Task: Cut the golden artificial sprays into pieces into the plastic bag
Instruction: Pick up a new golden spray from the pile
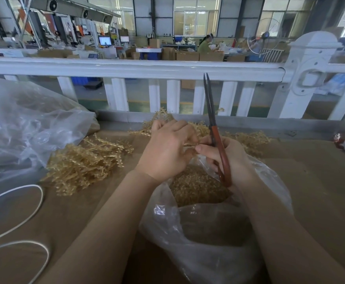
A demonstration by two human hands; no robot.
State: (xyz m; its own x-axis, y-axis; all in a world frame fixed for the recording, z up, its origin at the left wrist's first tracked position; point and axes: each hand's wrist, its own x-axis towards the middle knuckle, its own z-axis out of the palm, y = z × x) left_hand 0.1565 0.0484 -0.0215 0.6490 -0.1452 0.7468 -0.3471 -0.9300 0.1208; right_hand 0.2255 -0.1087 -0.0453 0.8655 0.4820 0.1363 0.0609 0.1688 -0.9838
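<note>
Scissors [216,138] upright in right hand [229,158]; left hand [167,148] fingers pinch a half-hidden golden spray [190,144].

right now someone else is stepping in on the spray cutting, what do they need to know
Left hand: pinches a golden spray piece over the plastic bag.
Right hand: grips the scissors, blades closed and pointing up, thumb and forefinger also at the piece.
Done: a layer of cut pieces lies in the bag.
Left: uncut sprays piled left of the bag, more behind the hands.
</note>
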